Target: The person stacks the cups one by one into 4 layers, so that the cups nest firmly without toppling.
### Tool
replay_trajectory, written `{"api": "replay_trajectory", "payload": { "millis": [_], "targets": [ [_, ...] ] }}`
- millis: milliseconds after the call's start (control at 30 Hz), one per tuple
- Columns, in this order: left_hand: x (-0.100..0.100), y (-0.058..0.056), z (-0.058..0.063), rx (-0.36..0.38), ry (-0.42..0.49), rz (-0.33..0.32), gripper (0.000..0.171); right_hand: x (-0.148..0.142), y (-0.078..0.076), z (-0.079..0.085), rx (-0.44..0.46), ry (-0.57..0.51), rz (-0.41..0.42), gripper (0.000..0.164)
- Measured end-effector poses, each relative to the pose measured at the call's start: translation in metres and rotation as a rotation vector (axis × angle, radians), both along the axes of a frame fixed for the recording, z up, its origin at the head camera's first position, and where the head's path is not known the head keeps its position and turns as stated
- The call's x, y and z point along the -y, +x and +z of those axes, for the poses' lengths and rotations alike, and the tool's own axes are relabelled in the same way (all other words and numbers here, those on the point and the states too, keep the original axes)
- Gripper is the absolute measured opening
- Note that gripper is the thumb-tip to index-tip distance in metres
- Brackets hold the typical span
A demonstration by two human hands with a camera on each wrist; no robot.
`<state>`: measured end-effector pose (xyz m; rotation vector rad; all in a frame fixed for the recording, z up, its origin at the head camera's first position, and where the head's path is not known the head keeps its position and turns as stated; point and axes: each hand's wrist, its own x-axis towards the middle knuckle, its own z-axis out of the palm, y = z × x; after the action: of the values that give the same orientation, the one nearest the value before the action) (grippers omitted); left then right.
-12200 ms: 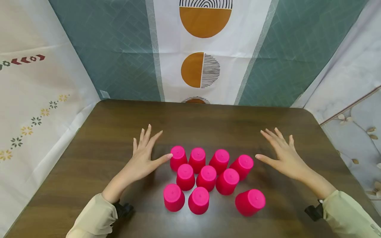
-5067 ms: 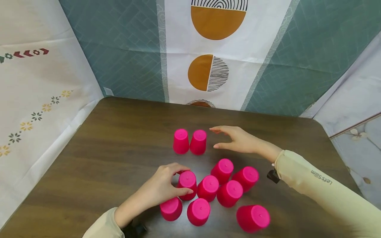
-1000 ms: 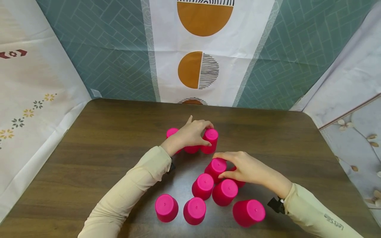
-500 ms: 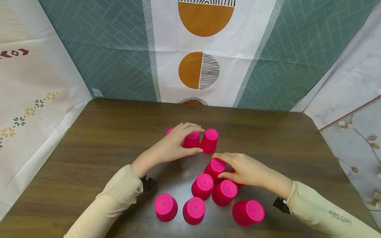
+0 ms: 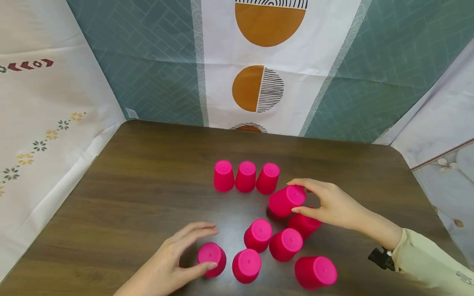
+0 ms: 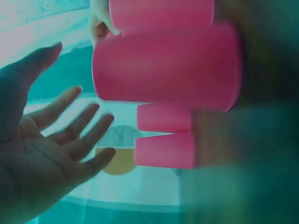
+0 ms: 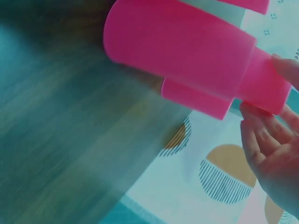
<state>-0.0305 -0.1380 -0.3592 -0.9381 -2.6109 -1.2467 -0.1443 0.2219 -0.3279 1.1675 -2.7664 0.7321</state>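
Note:
My right hand (image 5: 333, 203) grips a pink cup (image 5: 285, 201) by its closed end, fingers over the top and thumb below. That cup is upside down and tilted, just right of a back row of upside-down cups: the left cup (image 5: 224, 176), middle cup (image 5: 245, 177) and right cup (image 5: 268, 179). In the right wrist view the held cup (image 7: 264, 81) is partly hidden by a nearer cup (image 7: 177, 44). My left hand (image 5: 166, 263) is spread around the front-left cup (image 5: 212, 255), thumb overlapping it in the head view. In the left wrist view its fingers (image 6: 60, 105) are apart from the cups.
Other pink cups stand close by: one partly behind my right thumb (image 5: 305, 225), a centre cup (image 5: 258, 235), another beside it (image 5: 286, 245) and a front-middle cup (image 5: 247, 266). A leaning cup (image 5: 316, 273) is at front right. Patterned cloth (image 5: 155, 61) hangs behind the brown table (image 5: 159, 172).
My left hand has left the back row, where a third cup now stands, and come forward to the front-left cup. My right hand has shifted its cup rightward and tilted it. Earlier, all cups were clustered together.

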Motion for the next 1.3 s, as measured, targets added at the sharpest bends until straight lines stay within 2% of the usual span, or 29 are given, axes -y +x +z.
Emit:
{"api": "replay_trajectory", "payload": {
  "millis": [67, 133, 233, 367, 467, 633, 833, 1067, 1300],
  "targets": [
    [0.000, 0.011, -0.009, -0.022, 0.021, 0.042, 0.055, -0.007, -0.002, 0.002, -0.066, -0.015, -0.016, 0.064],
    [-0.001, 0.016, -0.016, -0.030, 0.037, 0.073, 0.057, -0.014, -0.006, 0.002, -0.114, -0.032, -0.039, 0.063],
    [-0.003, 0.018, -0.023, -0.093, 0.053, 0.102, 0.060, -0.021, -0.014, -0.002, -0.141, -0.052, -0.080, 0.062],
    [-0.003, 0.019, -0.024, -0.103, -0.004, 0.150, 0.067, -0.027, -0.026, -0.012, -0.126, -0.073, -0.144, 0.060],
    [-0.002, 0.020, -0.023, -0.072, -0.034, 0.159, 0.069, -0.032, -0.033, -0.020, -0.123, -0.087, -0.185, 0.059],
    [-0.004, 0.023, -0.024, -0.072, 0.010, 0.154, 0.065, -0.038, -0.042, -0.032, -0.101, -0.120, -0.224, 0.056],
    [-0.009, 0.027, -0.021, 0.039, 0.011, 0.240, 0.066, -0.042, -0.054, -0.045, -0.057, -0.130, -0.249, 0.054],
    [-0.008, 0.028, -0.021, 0.047, -0.001, 0.277, 0.064, -0.039, -0.062, -0.053, 0.046, -0.133, -0.227, 0.054],
    [-0.005, 0.028, -0.020, 0.083, 0.013, 0.267, 0.056, -0.033, -0.063, -0.055, 0.057, -0.132, -0.184, 0.056]
  ]
}}
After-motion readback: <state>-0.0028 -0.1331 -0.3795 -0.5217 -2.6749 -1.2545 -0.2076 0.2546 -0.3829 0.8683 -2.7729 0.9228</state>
